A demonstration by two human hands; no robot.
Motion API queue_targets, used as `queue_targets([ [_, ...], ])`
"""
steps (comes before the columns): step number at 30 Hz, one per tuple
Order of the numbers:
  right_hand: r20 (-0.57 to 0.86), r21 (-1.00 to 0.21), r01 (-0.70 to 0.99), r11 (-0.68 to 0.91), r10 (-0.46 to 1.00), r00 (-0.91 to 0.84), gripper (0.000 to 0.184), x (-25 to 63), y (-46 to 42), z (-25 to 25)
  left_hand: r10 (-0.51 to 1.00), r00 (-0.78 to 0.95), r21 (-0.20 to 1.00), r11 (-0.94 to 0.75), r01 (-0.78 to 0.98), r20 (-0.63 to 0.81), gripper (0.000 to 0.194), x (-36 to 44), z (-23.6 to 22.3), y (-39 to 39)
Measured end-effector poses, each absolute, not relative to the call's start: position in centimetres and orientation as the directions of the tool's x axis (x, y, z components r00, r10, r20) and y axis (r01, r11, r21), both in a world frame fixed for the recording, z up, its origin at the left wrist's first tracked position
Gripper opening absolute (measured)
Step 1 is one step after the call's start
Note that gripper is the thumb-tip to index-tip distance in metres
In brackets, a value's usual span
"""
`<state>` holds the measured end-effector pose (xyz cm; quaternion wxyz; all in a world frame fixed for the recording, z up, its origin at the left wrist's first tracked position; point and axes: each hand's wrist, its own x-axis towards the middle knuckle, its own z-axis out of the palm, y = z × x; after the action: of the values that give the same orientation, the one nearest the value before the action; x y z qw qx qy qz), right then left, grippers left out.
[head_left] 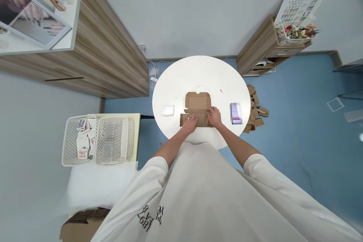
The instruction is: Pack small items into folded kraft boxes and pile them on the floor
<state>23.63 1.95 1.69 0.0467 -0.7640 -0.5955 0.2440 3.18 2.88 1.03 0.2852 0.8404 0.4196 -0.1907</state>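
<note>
A brown cardboard box [197, 102], unfolded with its lid panel away from me, lies on the round white table [181, 72]. My left hand [190, 123] rests on the left part of its near panel, fingers bent against the cardboard. At the box's right side, my right hand [214, 116] grips the side flap between thumb and fingers. To the left is a small white stack [168, 110], perhaps of pads or sheets. A purple pack [236, 113], partly blurred, lies at the right of the table.
Several folded cardboard boxes [256, 111] are heaped on the floor right of the table. Two white baskets [97, 141] stand on a side table at left, one with clear plastic cases. A wooden cabinet [113, 53] and a small drawer unit [259, 47] flank the table.
</note>
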Motion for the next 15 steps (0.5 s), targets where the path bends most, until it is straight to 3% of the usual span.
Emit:
queue_targets([
  [2, -0.349, -0.375, 0.834, -0.405, 0.895, 0.278, 0.037, 24.1, 3.6, 1.5, 0.581, 0.571, 0.310, -0.491, 0.814, -0.581, 0.073, 3.5, 1.2, 3.0],
  [6, -0.490, -0.484, 0.690, -0.539, 0.820, 0.296, 0.036, 24.5, 5.3, 1.0, 0.569, 0.549, 0.304, -0.472, 0.827, -0.612, 0.082, 3.8, 1.5, 3.2],
  [11, -0.465, -0.530, 0.627, -0.571, 0.814, 0.348, 0.042, 24.9, 4.8, 0.7, 0.582, 0.525, 0.291, -0.451, 0.844, -0.621, 0.082, 4.0, 1.8, 3.4],
  [15, -0.466, -0.501, 0.662, -0.558, 0.818, 0.336, 0.039, 25.1, 4.0, 1.3, 0.583, 0.525, 0.276, -0.465, 0.841, -0.620, 0.069, 4.2, 1.9, 3.5],
])
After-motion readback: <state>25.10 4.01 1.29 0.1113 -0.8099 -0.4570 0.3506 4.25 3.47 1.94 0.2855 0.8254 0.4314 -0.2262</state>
